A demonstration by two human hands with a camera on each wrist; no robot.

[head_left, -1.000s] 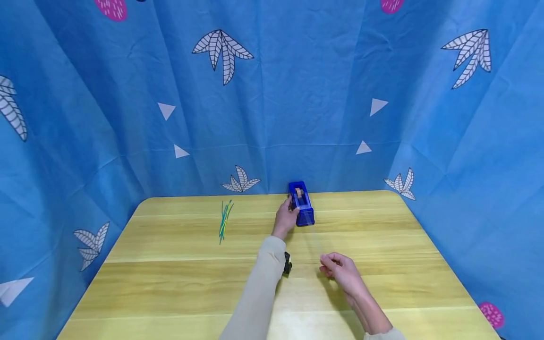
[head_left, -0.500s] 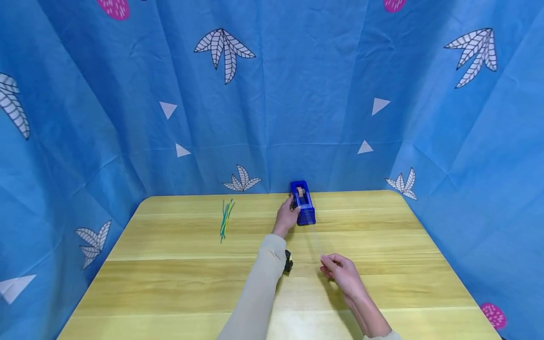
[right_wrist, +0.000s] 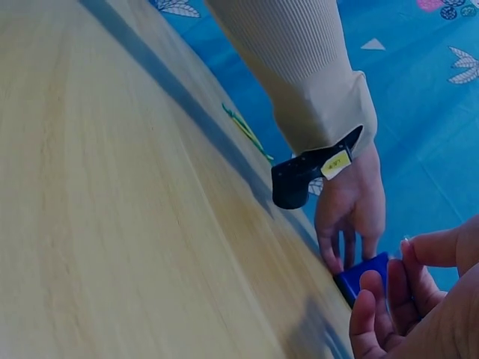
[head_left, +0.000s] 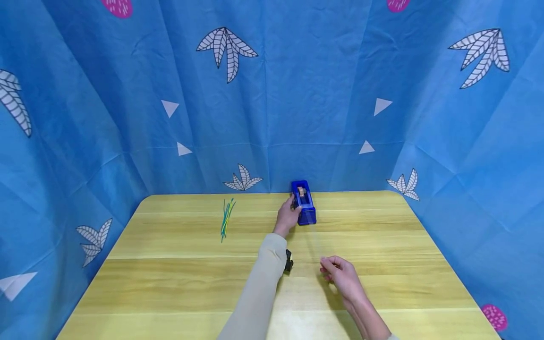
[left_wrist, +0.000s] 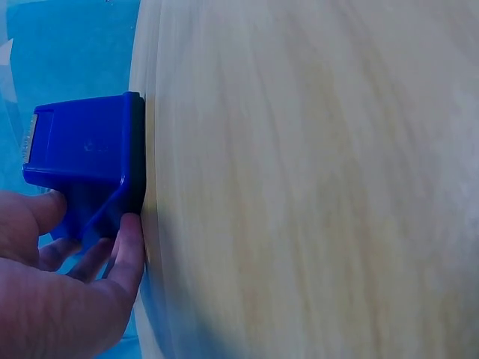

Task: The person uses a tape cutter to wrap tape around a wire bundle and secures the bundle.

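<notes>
A blue tape dispenser (head_left: 307,217) with a small roll of tape (head_left: 301,191) stands at the table's far edge. My left hand (head_left: 287,216) grips its left side; in the left wrist view the thumb lies near the top and the fingers curl low along the dispenser (left_wrist: 86,142). A strip of clear tape (head_left: 315,238) stretches from the dispenser's front toward me. Its near end is pinched between thumb and index finger of my right hand (head_left: 342,276), above the table. In the right wrist view the pinched tape end (right_wrist: 406,241) shows faintly.
Several thin green and yellow sticks or ties (head_left: 227,219) lie in a bundle on the wooden table (head_left: 170,283), left of the dispenser. A blue patterned curtain (head_left: 314,94) hangs behind and at both sides. A black wrist camera (head_left: 288,261) sits on the left sleeve.
Both hands keep their hold on the dispenser and the tape, almost still. The whole head view has shifted slightly.
</notes>
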